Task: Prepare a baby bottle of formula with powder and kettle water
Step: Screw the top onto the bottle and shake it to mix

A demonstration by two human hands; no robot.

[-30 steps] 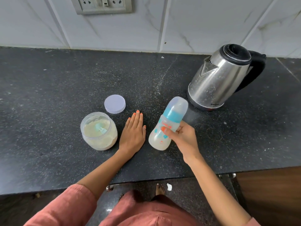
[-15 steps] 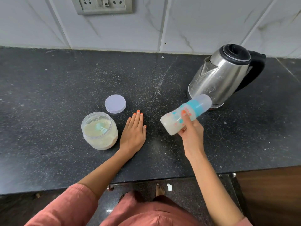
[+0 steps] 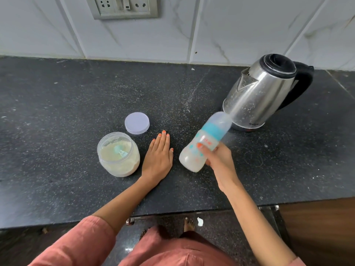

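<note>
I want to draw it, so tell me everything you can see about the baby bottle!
The baby bottle is see-through plastic with orange and teal prints, a teal collar and a clear cap on top. Its body looks milky white inside. It is tilted, cap toward the kettle, and slightly blurred. The right hand grips its middle.

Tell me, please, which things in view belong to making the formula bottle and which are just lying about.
Part of the job:
baby bottle, held tilted in the right hand
open jar of formula powder, scoop inside
jar lid, flat behind the jar
steel kettle

Just lying about:
wall socket plate
white scrap on the floor
</note>
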